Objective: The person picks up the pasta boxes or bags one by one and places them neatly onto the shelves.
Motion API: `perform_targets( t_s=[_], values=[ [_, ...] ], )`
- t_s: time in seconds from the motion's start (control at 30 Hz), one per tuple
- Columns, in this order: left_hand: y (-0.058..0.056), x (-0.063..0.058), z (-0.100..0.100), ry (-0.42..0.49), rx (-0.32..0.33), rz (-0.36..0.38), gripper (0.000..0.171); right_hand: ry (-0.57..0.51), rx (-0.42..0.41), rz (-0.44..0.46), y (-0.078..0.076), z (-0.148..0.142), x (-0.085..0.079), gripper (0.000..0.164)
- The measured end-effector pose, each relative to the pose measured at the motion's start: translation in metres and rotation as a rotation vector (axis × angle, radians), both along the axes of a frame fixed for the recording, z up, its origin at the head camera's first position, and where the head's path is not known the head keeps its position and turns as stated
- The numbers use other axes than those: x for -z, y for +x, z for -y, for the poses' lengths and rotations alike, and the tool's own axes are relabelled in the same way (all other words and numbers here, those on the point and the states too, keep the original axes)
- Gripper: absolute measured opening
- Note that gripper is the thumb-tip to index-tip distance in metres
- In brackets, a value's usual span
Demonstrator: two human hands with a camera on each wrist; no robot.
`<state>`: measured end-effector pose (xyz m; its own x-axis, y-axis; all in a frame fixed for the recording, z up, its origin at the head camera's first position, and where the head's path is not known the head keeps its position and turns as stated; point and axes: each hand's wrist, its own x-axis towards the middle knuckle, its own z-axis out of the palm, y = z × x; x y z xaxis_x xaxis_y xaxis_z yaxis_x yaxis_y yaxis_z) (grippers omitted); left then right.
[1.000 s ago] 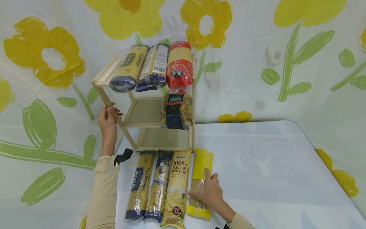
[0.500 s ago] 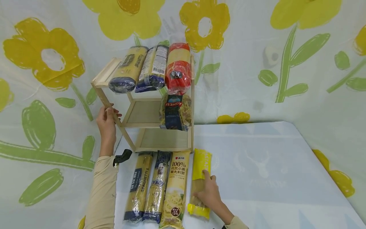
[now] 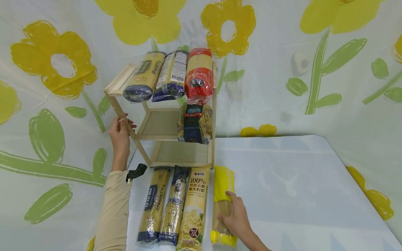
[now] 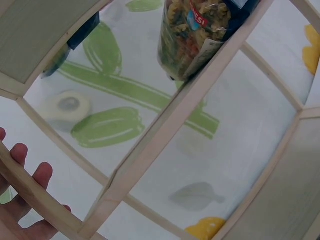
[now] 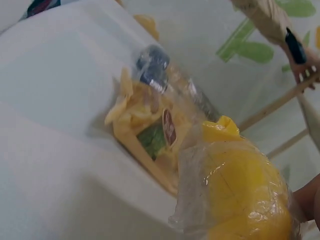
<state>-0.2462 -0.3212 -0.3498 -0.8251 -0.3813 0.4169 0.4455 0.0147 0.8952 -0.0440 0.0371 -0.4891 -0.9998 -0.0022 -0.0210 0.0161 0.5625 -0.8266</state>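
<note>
My left hand (image 3: pixel 120 134) grips the left front post of a wooden three-tier shelf (image 3: pixel 163 137); in the left wrist view its fingers (image 4: pixel 43 174) wrap round the wood. My right hand (image 3: pixel 237 218) holds a yellow packet of pasta (image 3: pixel 223 181) with a see-through lower part, thumb on the left side and fingers along the right. In the right wrist view the packet's yellow end (image 5: pixel 245 190) bulges close to the camera, over the row of packs. Left of it lies a cream noodle pack (image 3: pixel 193 209), then a blue-ended spaghetti pack (image 3: pixel 172 209) and another spaghetti pack (image 3: pixel 154 205).
On the top tier lie two blue-and-yellow pasta packs (image 3: pixel 146 75) and a red-ended pack (image 3: pixel 199 76). A bag of twisted pasta (image 3: pixel 194 123) stands at the right of the middle tier. The pale table (image 3: pixel 282 181) extends right, before a flowered backdrop (image 3: pixel 267 69).
My right hand has closed on the yellow packet, which has moved slightly right, away from the cream pack, and looks a little larger. My left hand keeps its grip on the post.
</note>
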Motion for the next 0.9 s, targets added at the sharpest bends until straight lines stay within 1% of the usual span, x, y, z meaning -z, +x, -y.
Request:
perform_targets(
  t_s=[0.17, 0.3, 0.4, 0.57, 0.63, 0.8, 0.9],
  values=[
    [-0.001, 0.001, 0.002, 0.007, -0.016, 0.007, 0.026, -0.025, -0.059, 0.008, 0.010, 0.000, -0.021, 0.080],
    [0.000, 0.000, 0.002, 0.006, -0.020, 0.002, 0.027, -0.039, -0.123, -0.028, 0.011, 0.005, -0.036, 0.079],
    [0.000, 0.000, 0.003, 0.009, -0.017, 0.000, 0.026, -0.052, -0.173, -0.057, 0.008, 0.012, -0.045, 0.078],
    [0.000, -0.001, 0.002, 0.019, -0.006, -0.006, 0.023, -0.065, -0.239, -0.078, 0.000, 0.026, -0.060, 0.078],
    [0.002, -0.003, 0.001, 0.017, 0.003, -0.007, 0.023, -0.074, -0.260, -0.081, -0.003, 0.032, -0.067, 0.078],
    [0.010, -0.012, -0.006, -0.006, 0.021, -0.001, 0.023, -0.097, -0.308, -0.077, -0.009, 0.048, -0.085, 0.077],
    [0.012, -0.014, -0.008, -0.022, 0.027, 0.002, 0.023, -0.104, -0.336, -0.073, -0.011, 0.057, -0.094, 0.077]
  ],
)
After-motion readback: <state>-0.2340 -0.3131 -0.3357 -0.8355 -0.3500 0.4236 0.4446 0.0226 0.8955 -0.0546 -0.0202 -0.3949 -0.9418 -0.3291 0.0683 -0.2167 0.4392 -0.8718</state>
